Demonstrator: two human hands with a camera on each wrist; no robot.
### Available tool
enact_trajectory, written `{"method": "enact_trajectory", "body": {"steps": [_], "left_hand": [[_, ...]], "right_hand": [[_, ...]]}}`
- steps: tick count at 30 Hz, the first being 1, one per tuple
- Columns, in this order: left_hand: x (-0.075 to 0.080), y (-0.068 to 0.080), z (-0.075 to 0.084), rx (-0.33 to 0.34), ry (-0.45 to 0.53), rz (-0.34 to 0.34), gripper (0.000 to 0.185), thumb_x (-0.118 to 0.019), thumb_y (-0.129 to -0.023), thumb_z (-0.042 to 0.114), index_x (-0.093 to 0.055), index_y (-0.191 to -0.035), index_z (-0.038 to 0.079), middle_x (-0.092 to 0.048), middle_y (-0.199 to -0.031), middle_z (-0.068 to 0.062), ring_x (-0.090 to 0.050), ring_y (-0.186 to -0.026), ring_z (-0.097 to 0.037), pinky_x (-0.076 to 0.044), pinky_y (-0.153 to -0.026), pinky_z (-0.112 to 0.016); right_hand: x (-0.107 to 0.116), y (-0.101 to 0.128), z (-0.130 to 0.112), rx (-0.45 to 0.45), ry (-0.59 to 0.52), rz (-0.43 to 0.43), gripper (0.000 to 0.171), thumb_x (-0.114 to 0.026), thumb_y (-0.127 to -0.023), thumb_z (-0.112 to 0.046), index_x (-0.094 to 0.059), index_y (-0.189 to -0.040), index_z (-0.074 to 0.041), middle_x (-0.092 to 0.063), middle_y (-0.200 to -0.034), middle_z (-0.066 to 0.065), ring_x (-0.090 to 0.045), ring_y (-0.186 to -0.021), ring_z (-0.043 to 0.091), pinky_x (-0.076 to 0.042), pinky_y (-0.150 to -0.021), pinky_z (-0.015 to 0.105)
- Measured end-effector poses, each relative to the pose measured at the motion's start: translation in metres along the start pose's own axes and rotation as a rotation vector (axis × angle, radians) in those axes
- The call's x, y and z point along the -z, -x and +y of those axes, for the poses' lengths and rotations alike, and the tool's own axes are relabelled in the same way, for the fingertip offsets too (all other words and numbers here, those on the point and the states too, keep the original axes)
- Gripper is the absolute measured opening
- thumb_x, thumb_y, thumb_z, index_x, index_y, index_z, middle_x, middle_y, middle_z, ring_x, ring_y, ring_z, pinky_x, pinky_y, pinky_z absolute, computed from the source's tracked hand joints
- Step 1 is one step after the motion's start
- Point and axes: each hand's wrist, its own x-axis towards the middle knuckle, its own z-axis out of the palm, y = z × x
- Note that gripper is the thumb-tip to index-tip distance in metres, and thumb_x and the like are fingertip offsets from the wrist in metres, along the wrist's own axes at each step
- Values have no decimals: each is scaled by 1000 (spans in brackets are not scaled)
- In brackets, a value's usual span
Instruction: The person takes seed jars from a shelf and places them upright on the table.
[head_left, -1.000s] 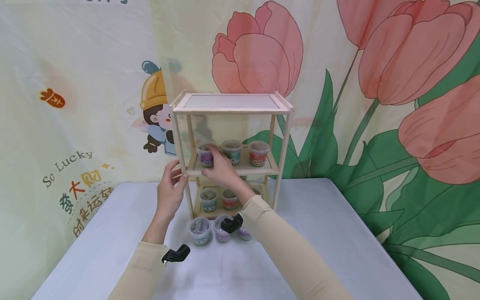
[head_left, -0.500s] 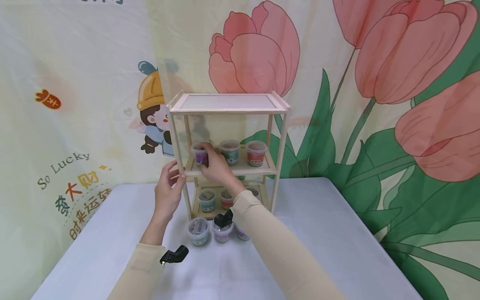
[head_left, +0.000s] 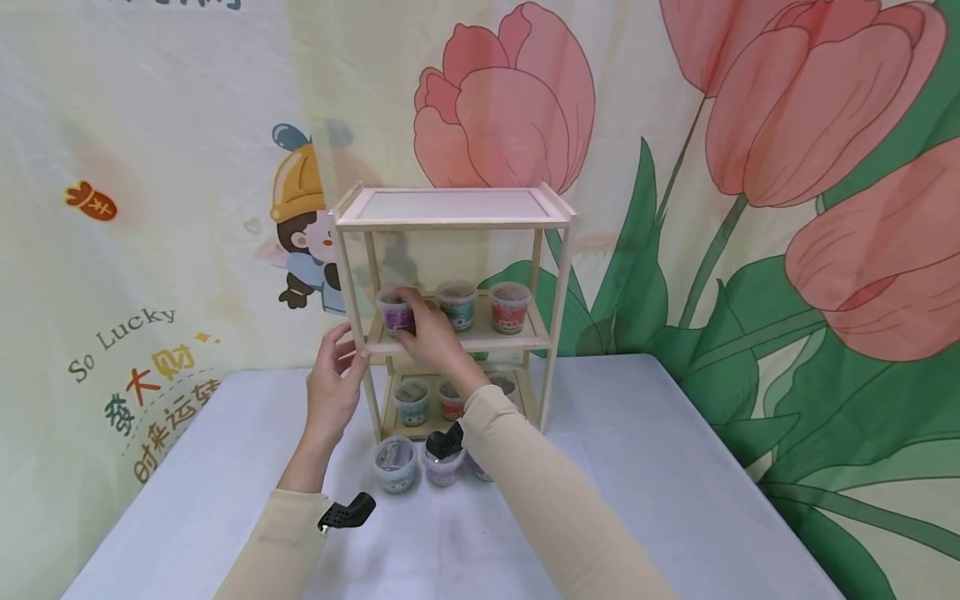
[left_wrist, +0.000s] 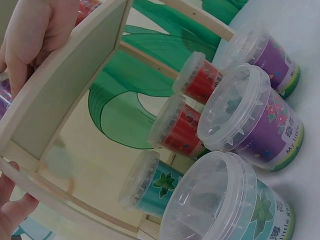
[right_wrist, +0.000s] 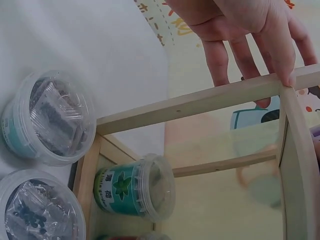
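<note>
Shelving comes first: a pale wooden three-tier rack (head_left: 450,317) stands at twelve o'clock on the grey-white table (head_left: 675,483). The left hand (head_left: 333,392) curls loosely round its front-left post, seemingly to steady it. The right hand (head_left: 431,333) grips the small purple-labelled clear plastic tub (head_left: 393,312) at nine o'clock on the middle shelf, apparently seating it beside two others.

Top shelf (head_left: 453,205) is wide open, but three tubs (head_left: 420,460) on the counter (head_left: 637,467) block the rack's (head_left: 558,333) front.
</note>
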Motion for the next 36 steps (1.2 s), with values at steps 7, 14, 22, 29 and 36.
{"method": "enact_trajectory", "body": {"steps": [7,14,22,29,36], "left_hand": [[0,0,-1,-2,2,-3,51,-60,-110,25,-45,-158,29,-59,-144,-20,-58,-134,-38,-48,-107,-63],[0,-1,-1,0,8,-8,52,-60,-110,24,-44,-159,29,-59,-145,-20,-59,-133,-38,-48,-107,-62],[1,-1,0,9,2,-5,51,-60,-110,24,-45,-158,29,-60,-144,-20,-58,-133,-38,-48,-107,-63],[0,-2,2,-8,-1,1,50,-61,-109,21,-46,-157,27,-60,-144,-21,-59,-132,-39,-49,-107,-62],[0,-1,0,-3,-5,8,51,-61,-110,21,-45,-158,26,-60,-145,-20,-60,-131,-37,-49,-107,-59]], "right_hand": [[2,3,1,11,-47,-23,60,-67,-105,-12,-41,-158,-18,-59,-147,17,-62,-129,32,-52,-106,46],[5,7,1,23,-125,-45,63,-68,-104,-12,-38,-159,-20,-58,-147,14,-64,-124,29,-53,-103,44],[9,24,-3,76,-265,-66,62,-69,-103,-8,-40,-156,-19,-55,-149,13,-64,-126,26,-55,-102,34],[27,58,0,128,-330,-45,61,-69,-102,-4,-41,-155,-16,-51,-154,13,-58,-136,26,-50,-110,33],[51,101,13,129,-323,-28,61,-68,-102,0,-42,-155,-16,-48,-155,14,-55,-139,29,-49,-112,42]]}}
